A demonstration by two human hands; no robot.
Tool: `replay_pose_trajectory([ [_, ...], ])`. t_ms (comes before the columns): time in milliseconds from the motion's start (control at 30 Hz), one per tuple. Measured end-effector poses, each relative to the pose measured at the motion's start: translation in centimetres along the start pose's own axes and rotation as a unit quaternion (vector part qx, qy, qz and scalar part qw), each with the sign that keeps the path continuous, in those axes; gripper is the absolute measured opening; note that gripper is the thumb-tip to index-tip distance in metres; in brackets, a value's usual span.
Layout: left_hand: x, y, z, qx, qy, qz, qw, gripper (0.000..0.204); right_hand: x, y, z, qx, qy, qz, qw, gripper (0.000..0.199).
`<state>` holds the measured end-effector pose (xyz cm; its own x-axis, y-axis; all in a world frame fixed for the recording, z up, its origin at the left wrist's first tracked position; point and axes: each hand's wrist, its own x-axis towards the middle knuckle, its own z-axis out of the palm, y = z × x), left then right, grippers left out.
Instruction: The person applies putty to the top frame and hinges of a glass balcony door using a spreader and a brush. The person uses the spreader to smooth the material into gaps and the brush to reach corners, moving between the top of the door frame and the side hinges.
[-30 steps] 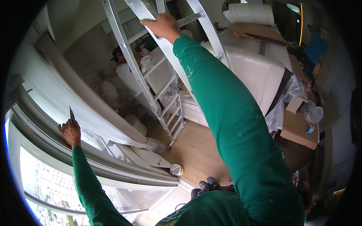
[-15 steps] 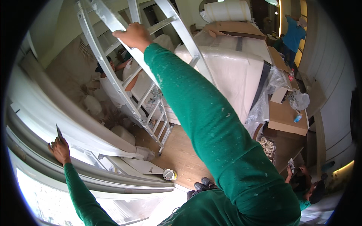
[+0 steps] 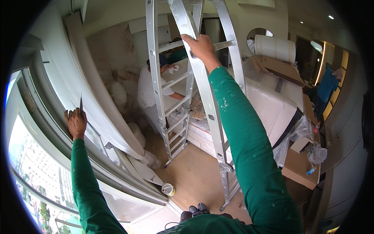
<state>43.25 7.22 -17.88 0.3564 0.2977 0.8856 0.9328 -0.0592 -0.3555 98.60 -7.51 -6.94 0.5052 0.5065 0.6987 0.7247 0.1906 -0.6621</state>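
Observation:
My left hand (image 3: 76, 124) is closed around a thin, dark, pointed blade (image 3: 81, 102) that sticks up past the fingers. That hand is against the window frame (image 3: 50, 105), beside a white curtain (image 3: 83, 85). My right arm reaches forward, and my right hand (image 3: 201, 47) grips a side rail of an aluminium stepladder (image 3: 205, 85). The ladder stands spread on the wooden floor in front of me. The blade's handle is hidden in my left fist.
Behind the ladder, a person in white (image 3: 146, 87) holds a crumpled white cloth (image 3: 173, 69). Plastic-wrapped furniture (image 3: 269, 97) fills the right. A paint can (image 3: 168, 189) sits by the window wall, and a cardboard box (image 3: 300, 167) lies right. Another person in blue (image 3: 325, 85) stands far right.
My view has swung up and to the left, so the ladder now appears farther right. My right hand keeps hold of the rail; the left still holds the blade at the window frame.

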Motion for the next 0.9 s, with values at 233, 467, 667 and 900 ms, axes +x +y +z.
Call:
replay_pose_trajectory([
  [233, -0.3, -0.5, 0.6, -0.022, -0.015, -0.009, 1.000, 0.018, -0.8, -0.4, -0.2, -0.001, 0.042, -0.063, 0.997, 0.066],
  [467, -0.3, -0.4, 0.5, -0.050, -0.011, -0.012, 0.999, 0.016, -1.1, 0.2, -0.1, 0.043, 0.028, -0.058, 0.997, 0.058],
  [667, -0.1, -0.1, 0.1, -0.024, -0.003, -0.010, 1.000, 0.017, -1.6, 0.5, -0.2, 0.017, 0.057, -0.087, 0.994, 0.055],
  [900, 0.1, 0.2, -0.3, -0.010, -0.002, -0.011, 1.000, 0.017, -2.1, 1.3, 0.1, 0.086, 0.036, -0.134, 0.987, 0.045],
])
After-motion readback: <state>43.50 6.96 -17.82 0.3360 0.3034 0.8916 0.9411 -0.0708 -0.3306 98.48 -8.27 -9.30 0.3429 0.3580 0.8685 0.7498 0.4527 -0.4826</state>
